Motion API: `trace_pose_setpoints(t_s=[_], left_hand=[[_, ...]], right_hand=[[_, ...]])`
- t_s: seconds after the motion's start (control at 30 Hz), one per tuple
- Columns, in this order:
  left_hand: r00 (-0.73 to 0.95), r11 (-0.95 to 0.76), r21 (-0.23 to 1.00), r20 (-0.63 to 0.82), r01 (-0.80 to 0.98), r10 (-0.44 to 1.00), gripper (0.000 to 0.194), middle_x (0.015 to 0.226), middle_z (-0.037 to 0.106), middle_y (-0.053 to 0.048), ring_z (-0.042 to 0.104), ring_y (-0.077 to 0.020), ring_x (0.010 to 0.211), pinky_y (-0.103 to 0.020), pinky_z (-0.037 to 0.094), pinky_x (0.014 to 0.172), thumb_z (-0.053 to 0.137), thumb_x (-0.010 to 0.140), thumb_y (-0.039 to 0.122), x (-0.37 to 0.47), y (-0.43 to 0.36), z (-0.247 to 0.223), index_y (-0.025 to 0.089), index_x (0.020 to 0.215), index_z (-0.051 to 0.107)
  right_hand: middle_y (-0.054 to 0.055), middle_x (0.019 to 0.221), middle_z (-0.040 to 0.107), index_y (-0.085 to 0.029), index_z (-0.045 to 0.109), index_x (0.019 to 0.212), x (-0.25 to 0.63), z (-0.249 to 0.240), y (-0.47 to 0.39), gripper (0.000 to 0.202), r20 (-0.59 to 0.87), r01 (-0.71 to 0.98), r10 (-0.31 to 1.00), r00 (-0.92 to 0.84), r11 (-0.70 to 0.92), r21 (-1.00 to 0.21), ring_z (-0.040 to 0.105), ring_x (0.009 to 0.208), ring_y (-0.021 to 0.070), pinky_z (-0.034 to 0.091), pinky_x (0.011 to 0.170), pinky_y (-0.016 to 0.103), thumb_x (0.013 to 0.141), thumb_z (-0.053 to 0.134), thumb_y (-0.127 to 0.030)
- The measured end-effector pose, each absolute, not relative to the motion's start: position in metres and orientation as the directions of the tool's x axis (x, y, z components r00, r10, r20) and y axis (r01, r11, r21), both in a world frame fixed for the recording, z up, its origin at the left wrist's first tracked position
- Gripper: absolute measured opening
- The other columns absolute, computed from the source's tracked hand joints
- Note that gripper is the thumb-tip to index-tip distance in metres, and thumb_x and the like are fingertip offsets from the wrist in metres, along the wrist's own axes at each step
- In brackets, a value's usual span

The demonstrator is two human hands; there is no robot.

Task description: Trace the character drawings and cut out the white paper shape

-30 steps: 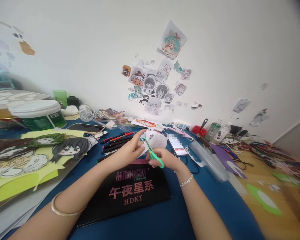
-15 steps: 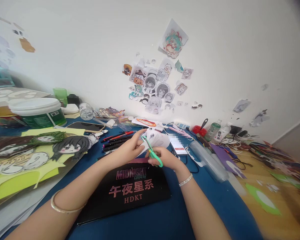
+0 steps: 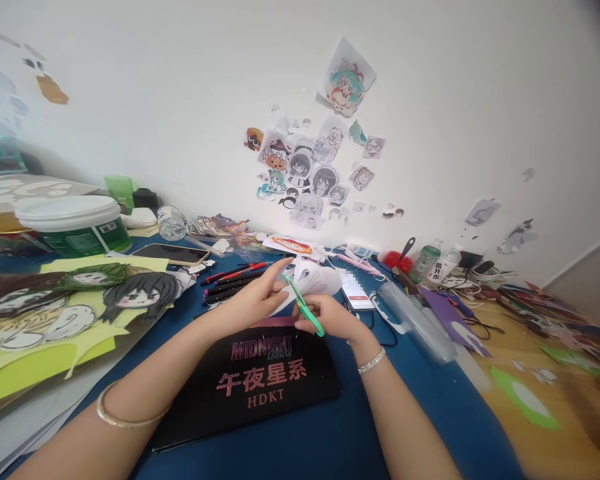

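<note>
White paper (image 3: 321, 280) with a dark drawn mark is gripped in my left hand (image 3: 260, 293), whose thumb and fingers close on its left side. My right hand (image 3: 330, 315) is wrapped round the handles of green scissors (image 3: 307, 313). Their blades point up and left and lie against the paper between my hands. In this frame the blades look nearly closed. Below both hands lies a black case (image 3: 260, 407) with pink lettering. Part of the paper's edge is hidden behind my left fingers.
Several markers (image 3: 227, 288) lie left of my hands, a lit phone (image 3: 357, 290) to the right. Yellow paper with cut-out drawings (image 3: 95, 340) covers the left side. A clear plastic roll (image 3: 417, 323), purple sheet (image 3: 453, 320) and bottles (image 3: 425, 260) stand or lie at right.
The scissors' handles have drawn together, and the blades have closed against the paper. The paper's right side has shifted slightly to the right. My left hand stays nearly in place.
</note>
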State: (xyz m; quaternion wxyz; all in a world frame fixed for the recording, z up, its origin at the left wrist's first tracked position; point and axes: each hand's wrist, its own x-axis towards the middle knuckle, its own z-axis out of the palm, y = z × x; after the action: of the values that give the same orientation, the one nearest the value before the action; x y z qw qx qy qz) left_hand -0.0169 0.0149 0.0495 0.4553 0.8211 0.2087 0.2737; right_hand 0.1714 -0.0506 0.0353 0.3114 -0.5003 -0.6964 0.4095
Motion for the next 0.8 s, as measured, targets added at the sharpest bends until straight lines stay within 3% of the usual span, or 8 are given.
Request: trace_pose_setpoints(t_s=[0.13,0.27,0.4,0.47,0.53,0.67,0.8], left_hand=[[0.748,-0.231,0.964,0.248,-0.130,0.615,0.047,0.070,0.056,0.001,0.057,-0.0149,0.062,-0.029,0.043,0.062,0.036,0.087,0.038,-0.017,0.016,0.052,0.021,0.130,0.026],[0.721,-0.083,0.971,0.222,-0.224,0.657,0.029,0.069,0.058,0.002,0.059,-0.0146,0.061,-0.033,0.045,0.067,0.046,0.082,0.036,-0.016,0.017,0.053,0.020,0.105,0.038],[0.809,-0.252,0.959,0.252,-0.133,0.530,0.027,0.083,0.058,-0.002,0.055,-0.0136,0.070,-0.032,0.046,0.072,0.061,0.073,0.035,-0.012,0.018,0.047,0.017,0.089,0.048],[0.793,-0.399,0.913,0.302,-0.082,0.529,0.025,0.078,0.056,-0.001,0.052,-0.0137,0.070,-0.030,0.046,0.069,0.061,0.072,0.036,-0.008,0.016,0.042,0.016,0.082,0.051],[0.734,-0.532,0.846,0.372,-0.018,0.568,0.023,0.072,0.055,0.000,0.051,-0.0144,0.069,-0.029,0.045,0.068,0.057,0.075,0.038,-0.003,0.013,0.037,0.016,0.077,0.052],[0.605,-0.658,0.750,0.492,0.072,0.627,0.025,0.086,0.061,-0.005,0.054,-0.0186,0.083,-0.033,0.042,0.080,0.042,0.084,0.037,0.002,0.004,0.033,0.016,0.085,0.056],[0.555,-0.677,0.721,0.506,0.148,0.660,0.031,0.070,0.057,-0.001,0.052,-0.0158,0.070,-0.028,0.042,0.069,0.035,0.087,0.037,0.002,0.000,0.036,0.017,0.070,0.052]], right_hand=[[-0.001,0.068,0.054,-0.014,0.055,0.077,0.169,0.036,-0.052,0.037,0.077,0.362,0.964,-0.253,0.168,-0.917,0.047,0.061,0.0110,0.039,0.055,0.023,0.062,0.071,-0.044],[-0.001,0.066,0.052,-0.015,0.054,0.079,0.167,0.032,-0.050,0.039,0.133,0.257,0.975,-0.178,0.177,-0.950,0.048,0.059,0.0113,0.040,0.054,0.023,0.062,0.071,-0.046],[0.002,0.076,0.056,-0.015,0.055,0.086,0.165,0.025,-0.046,0.043,0.215,0.160,0.961,-0.175,0.243,-0.957,0.051,0.067,0.0136,0.043,0.060,0.025,0.061,0.071,-0.047],[0.002,0.076,0.056,-0.015,0.056,0.087,0.164,0.024,-0.045,0.042,0.228,0.156,0.956,-0.187,0.258,-0.954,0.050,0.068,0.0133,0.042,0.060,0.024,0.062,0.071,-0.046],[0.000,0.073,0.053,-0.015,0.057,0.086,0.163,0.023,-0.044,0.039,0.227,0.162,0.954,-0.196,0.260,-0.952,0.048,0.065,0.0118,0.040,0.058,0.023,0.062,0.072,-0.042],[-0.002,0.069,0.049,-0.015,0.057,0.084,0.161,0.024,-0.046,0.034,0.222,0.154,0.950,-0.219,0.259,-0.954,0.045,0.061,0.0100,0.038,0.057,0.023,0.064,0.072,-0.038],[-0.001,0.072,0.052,-0.014,0.056,0.081,0.160,0.026,-0.047,0.035,0.218,0.179,0.950,-0.223,0.260,-0.949,0.047,0.064,0.0113,0.039,0.059,0.024,0.062,0.073,-0.038]])
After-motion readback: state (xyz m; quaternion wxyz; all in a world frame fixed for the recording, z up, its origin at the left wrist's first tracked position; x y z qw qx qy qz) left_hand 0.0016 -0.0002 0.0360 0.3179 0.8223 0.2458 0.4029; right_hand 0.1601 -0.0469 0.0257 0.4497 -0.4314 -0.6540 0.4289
